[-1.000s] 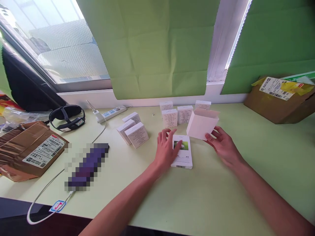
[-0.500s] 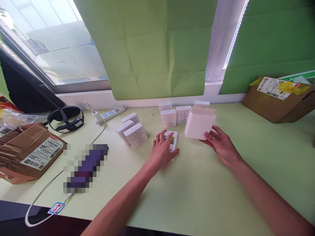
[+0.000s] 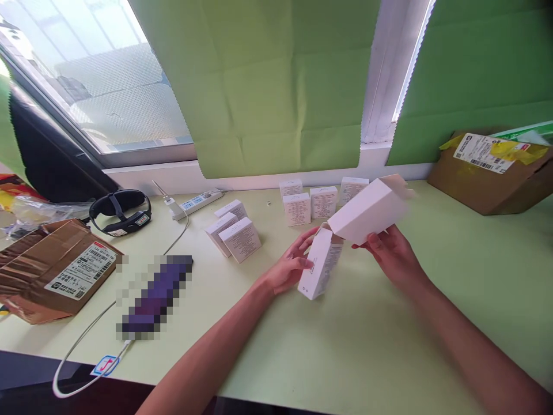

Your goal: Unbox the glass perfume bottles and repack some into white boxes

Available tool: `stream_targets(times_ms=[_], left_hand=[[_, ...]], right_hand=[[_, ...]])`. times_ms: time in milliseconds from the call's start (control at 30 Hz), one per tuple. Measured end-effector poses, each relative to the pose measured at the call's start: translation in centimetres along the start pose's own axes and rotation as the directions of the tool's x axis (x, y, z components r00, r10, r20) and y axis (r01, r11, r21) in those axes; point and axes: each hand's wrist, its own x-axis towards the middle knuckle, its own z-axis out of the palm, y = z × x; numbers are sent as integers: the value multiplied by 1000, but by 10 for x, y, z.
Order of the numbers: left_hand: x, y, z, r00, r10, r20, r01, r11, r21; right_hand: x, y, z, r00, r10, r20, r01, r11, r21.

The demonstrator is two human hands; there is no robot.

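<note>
My left hand point(image 3: 294, 266) is closed on a small printed white box point(image 3: 317, 262), tilted over the desk with its top flap end up. My right hand point(image 3: 391, 251) grips a larger plain white box point(image 3: 367, 210), tipped on a slant, its flap raised at the upper right. The lower left end of the plain box meets the top of the printed box; whether one is inside the other I cannot tell. Behind them several printed white boxes point(image 3: 297, 209) stand upright. Another group of white boxes point(image 3: 241, 239) stands to the left.
At the left lie an opened brown carton point(image 3: 60, 271), a black head-strap device point(image 3: 121, 213), a white power strip point(image 3: 196, 203) and a blurred-out dark phone point(image 3: 158, 297) on a white cable point(image 3: 82, 328). Another brown carton point(image 3: 484, 184) sits at the right by the green blind point(image 3: 285, 86).
My left hand has picked the printed box up off the desk and tilted it. My right hand has tipped the plain box so that its lower end meets the printed one.
</note>
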Motion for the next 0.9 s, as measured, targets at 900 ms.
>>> stream_targets(times_ms=[900], left_hand=[[-6, -4, 22, 913, 398, 85, -297, 511, 807]], right_hand=[[-16, -15, 10, 948, -314, -56, 290, 921, -259]])
